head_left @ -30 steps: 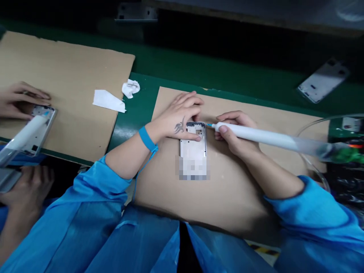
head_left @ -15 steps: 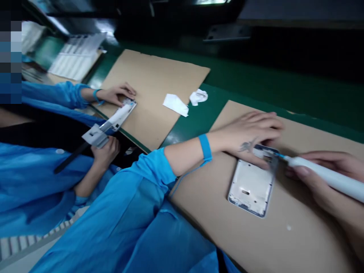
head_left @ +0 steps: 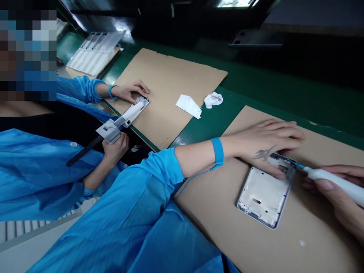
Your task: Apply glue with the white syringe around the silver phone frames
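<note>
A silvery phone frame point(head_left: 263, 197) lies on a brown cardboard sheet point(head_left: 227, 227). My left hand point(head_left: 267, 142) rests flat over the frame's far end, fingers stretched out and pressing it down, thumb on its top edge. My right hand point(head_left: 338, 197) is wrapped round a white dispensing syringe point(head_left: 335, 184). The syringe's blue tip touches the frame's upper right corner. I wear a blue wrist strap point(head_left: 218, 151) on my left wrist.
To the left a co-worker in blue sleeves holds a second phone frame point(head_left: 139, 106) on another cardboard sheet point(head_left: 170, 83) and a dispensing gun point(head_left: 113, 127). White paper scraps point(head_left: 189, 105) lie between us. A green belt point(head_left: 284, 94) runs behind. A tray of parts point(head_left: 93, 51) sits far left.
The view has swung left, bringing the co-worker into sight. My hands have stayed on the frame and the syringe, with the tip still at the frame's top corner.
</note>
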A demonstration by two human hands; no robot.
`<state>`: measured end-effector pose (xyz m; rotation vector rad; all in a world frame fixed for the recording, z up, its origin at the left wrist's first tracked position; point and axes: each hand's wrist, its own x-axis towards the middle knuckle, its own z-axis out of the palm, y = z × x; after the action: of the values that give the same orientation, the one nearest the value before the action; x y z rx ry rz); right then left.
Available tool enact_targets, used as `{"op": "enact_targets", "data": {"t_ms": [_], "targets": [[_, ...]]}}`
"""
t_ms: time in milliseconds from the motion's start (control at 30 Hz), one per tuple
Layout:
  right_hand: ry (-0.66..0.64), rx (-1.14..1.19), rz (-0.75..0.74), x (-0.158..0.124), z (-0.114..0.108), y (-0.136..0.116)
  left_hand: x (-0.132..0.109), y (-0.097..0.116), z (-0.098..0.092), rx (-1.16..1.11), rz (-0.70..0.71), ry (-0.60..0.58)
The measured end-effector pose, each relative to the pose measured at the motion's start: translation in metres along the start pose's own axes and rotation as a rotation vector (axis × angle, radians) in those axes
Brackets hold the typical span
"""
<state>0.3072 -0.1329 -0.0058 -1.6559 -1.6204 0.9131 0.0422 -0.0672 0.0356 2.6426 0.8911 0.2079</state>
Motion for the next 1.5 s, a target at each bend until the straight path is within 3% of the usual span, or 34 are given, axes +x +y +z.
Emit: {"op": "enact_targets", "data": {"t_ms": [67, 167, 233, 333, 500, 733, 1033, 1167, 1500], "targets": [[0.002, 0.079, 0.081, 0.002, 0.000, -0.008, 0.002, -0.003, 0.003, 0.004, 0.000, -0.010], [0.039, 0.161, 0.051, 0.002, 0.004, -0.022, 0.006, -0.010, 0.010, -0.060, 0.036, 0.026], [0.166, 0.314, 0.021, 0.001, 0.011, -0.027, 0.011, -0.016, 0.015, -0.126, 0.039, 0.072], [0.070, 0.422, -0.003, 0.007, 0.021, -0.025, 0.019, -0.031, 0.023, -0.217, 0.043, 0.106], [0.074, 0.364, -0.096, 0.014, 0.021, -0.015, 0.026, -0.043, 0.024, -0.336, 0.053, 0.108], [0.011, 0.258, -0.138, 0.013, 0.018, -0.019, 0.025, -0.038, 0.024, -0.321, 0.035, 0.118], [0.044, 0.215, -0.146, 0.015, 0.020, -0.024, 0.025, -0.040, 0.027, -0.298, 0.042, 0.141], [0.085, 0.181, -0.141, 0.006, 0.019, -0.028, 0.018, -0.029, 0.022, -0.247, 0.041, 0.124], [0.089, 0.066, 0.078, -0.002, 0.009, -0.028, 0.003, -0.009, 0.008, -0.055, -0.014, 0.034]]}}
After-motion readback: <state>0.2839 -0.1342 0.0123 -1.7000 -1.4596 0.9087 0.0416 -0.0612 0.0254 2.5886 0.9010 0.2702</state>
